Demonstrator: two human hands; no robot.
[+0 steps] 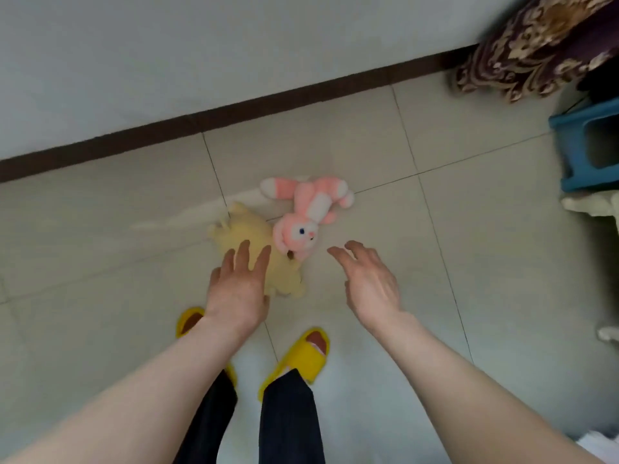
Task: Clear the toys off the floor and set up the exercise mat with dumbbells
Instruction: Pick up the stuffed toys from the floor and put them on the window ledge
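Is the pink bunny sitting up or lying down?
Lying down. The pink bunny is stretched flat on the floor tiles, face up, legs toward the wall, head beside the yellow plush toy.

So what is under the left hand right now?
The yellow plush toy lies below the open left hand, beside the pink rabbit. The hand hides the toy's middle, so contact cannot be confirmed.

Pale floor tiles (pixel 485 246) with thin dark grout lines run under me. A dark brown skirting strip (pixel 234 112) crosses far left to far right at the foot of a light wall (pixel 167 55). Far right: patterned maroon-and-gold fabric (pixel 536 45) hanging to the floor. Nearer on the right, a blue plastic stool (pixel 569 155). My yellow slippers (pixel 301 356) and dark trouser legs (pixel 288 423) sit near centre.
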